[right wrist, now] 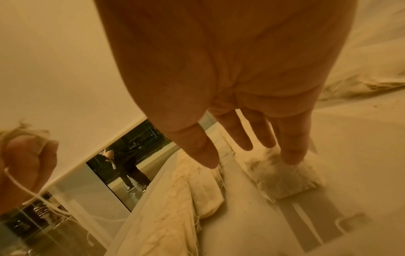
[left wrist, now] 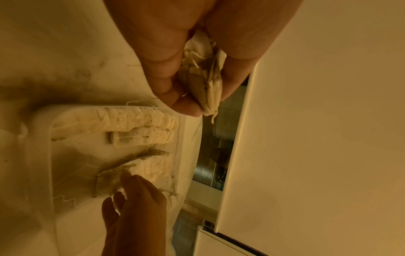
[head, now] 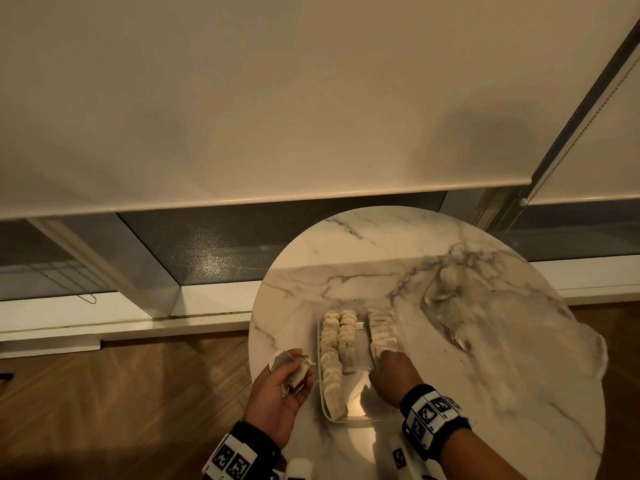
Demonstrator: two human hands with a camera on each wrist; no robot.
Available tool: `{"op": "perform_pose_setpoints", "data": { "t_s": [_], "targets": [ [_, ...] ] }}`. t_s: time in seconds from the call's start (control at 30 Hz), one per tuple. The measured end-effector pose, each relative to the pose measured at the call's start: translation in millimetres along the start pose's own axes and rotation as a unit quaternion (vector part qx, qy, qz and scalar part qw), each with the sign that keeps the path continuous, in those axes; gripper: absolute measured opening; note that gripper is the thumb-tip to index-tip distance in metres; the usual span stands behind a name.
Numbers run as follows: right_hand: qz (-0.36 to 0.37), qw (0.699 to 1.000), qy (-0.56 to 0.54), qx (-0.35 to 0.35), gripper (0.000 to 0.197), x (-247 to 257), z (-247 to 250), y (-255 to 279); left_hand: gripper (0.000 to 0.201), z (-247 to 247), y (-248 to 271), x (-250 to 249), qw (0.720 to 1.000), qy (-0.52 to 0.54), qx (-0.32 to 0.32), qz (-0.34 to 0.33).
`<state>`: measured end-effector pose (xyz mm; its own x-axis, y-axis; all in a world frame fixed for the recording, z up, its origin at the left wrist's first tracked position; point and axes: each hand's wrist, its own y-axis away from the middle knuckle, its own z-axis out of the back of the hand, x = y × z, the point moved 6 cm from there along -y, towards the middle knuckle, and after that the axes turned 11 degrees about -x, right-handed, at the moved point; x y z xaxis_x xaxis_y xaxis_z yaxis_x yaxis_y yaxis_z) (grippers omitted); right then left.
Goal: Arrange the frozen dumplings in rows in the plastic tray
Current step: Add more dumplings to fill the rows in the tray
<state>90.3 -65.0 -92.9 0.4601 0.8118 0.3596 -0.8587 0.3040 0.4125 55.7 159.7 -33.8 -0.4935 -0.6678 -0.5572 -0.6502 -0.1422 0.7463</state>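
A clear plastic tray (head: 360,419) on a round marble table holds three rows of dumplings, which look like pale flat pouches with strings: a long left row (head: 330,362), a middle row (head: 347,341) and a right row (head: 381,330). My right hand (head: 381,363) reaches into the tray with straight fingers (right wrist: 291,155), touching the nearest pouch (right wrist: 289,180) of the right row. My left hand (head: 300,370) hovers at the table's left edge, beside the tray, gripping a small bunch of dumplings (left wrist: 208,83) between thumb and curled fingers.
The near part of the tray (left wrist: 49,155) is bare. A crumpled clear plastic bag (head: 485,323) lies on the marble table (head: 346,265) to the right of the tray. The table's left rim runs just under my left hand, with wooden floor (head: 121,393) below. A roller blind hangs behind.
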Motion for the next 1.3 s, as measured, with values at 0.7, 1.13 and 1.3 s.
{"op": "perform_pose_setpoints", "data": {
  "t_s": [0.7, 1.13, 1.3],
  "targets": [
    [0.137, 0.987, 0.055, 0.068, 0.044, 11, -27, 9, 0.014, -30, 15, 17, 0.999, 0.001, -0.042, -0.012],
    [0.200, 0.971, 0.106, 0.073, 0.045, 15, -28, 2, 0.015, -33, 17, 34, 0.998, 0.010, -0.055, -0.006],
    [0.162, 0.981, 0.085, 0.071, 0.037, 0, -25, 6, 0.013, -38, 17, 40, 0.999, 0.006, -0.051, -0.002]
  ]
}}
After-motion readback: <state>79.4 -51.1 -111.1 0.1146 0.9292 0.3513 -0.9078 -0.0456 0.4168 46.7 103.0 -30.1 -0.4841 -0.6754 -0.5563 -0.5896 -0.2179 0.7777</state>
